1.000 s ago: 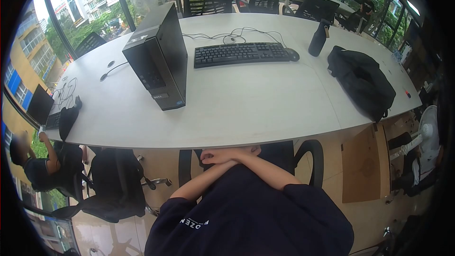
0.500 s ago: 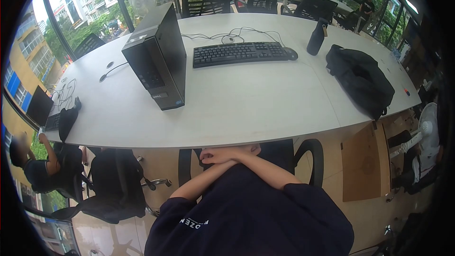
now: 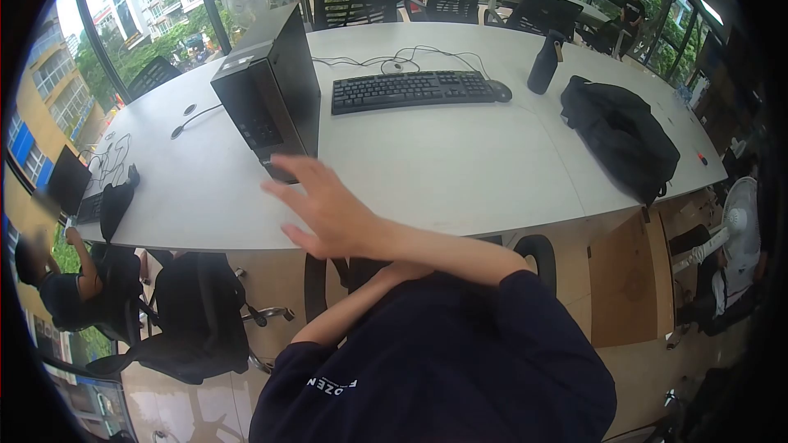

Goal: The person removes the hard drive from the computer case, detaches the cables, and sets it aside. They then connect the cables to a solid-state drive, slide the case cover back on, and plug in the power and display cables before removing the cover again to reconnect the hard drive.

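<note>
My right hand is raised over the table's near edge, fingers spread, holding nothing. In this view its fingertips overlap the lower front of a black Dell desktop computer tower, which stands upright on the white table. My left hand rests low at my lap beneath the right forearm, its fingers hidden. Beyond the right hand lie a black keyboard and a black mouse with their cables.
A dark bottle and a black bag are on the table's right side. At the far left, a person sits by a laptop. An open cardboard box and a white fan are at the right.
My right hand has lifted from the crossed-arms rest at my lap and moved forward and left toward the computer tower, its fingers spreading. My left hand stays low.
</note>
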